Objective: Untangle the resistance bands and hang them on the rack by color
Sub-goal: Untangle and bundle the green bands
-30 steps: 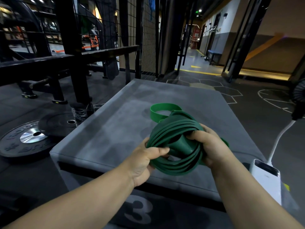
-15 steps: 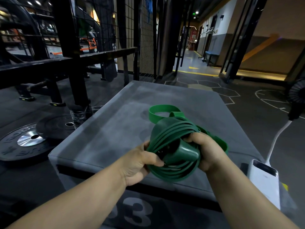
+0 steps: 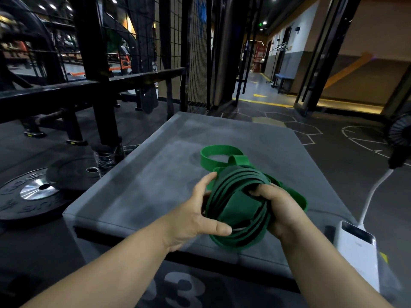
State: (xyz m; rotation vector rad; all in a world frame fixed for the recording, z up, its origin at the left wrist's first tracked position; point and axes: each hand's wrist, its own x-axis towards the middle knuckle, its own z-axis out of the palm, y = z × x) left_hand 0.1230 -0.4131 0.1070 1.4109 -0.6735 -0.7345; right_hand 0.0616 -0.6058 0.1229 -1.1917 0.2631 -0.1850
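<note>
Head view: two hands at a coiled tangle of green resistance bands (image 3: 240,205) above a padded box

The dark green bands are wound into a thick, round bundle, held just over the near right part of a grey padded box (image 3: 142,183). The right hand (image 3: 280,210) grasps the bundle from its right side, fingers curled into the middle of the coil. The left hand (image 3: 195,216) is spread against the bundle's left side, fingers straight and pointing away along the coil's edge, thumb reaching across to its near rim; it touches without clenching. A brighter green loop (image 3: 219,155) trails from the far side of the bundle and lies flat on the box top. A strip of the same green runs out behind the right hand.

The box front, nearest the camera, carries a large pale numeral 3 (image 3: 184,292). On the floor to the left lie two black weight plates (image 3: 33,196), partly overlapping. Behind them stands a black steel rack frame (image 3: 100,85), with a wire mesh panel (image 3: 195,52) further back. At the near right, a white power bank (image 3: 355,247) sits beside the box, a white cable (image 3: 373,192) rising from it toward a dark fan (image 3: 400,130) at the right edge. Far off, a lit corridor holds a blue bench (image 3: 283,77).
</note>
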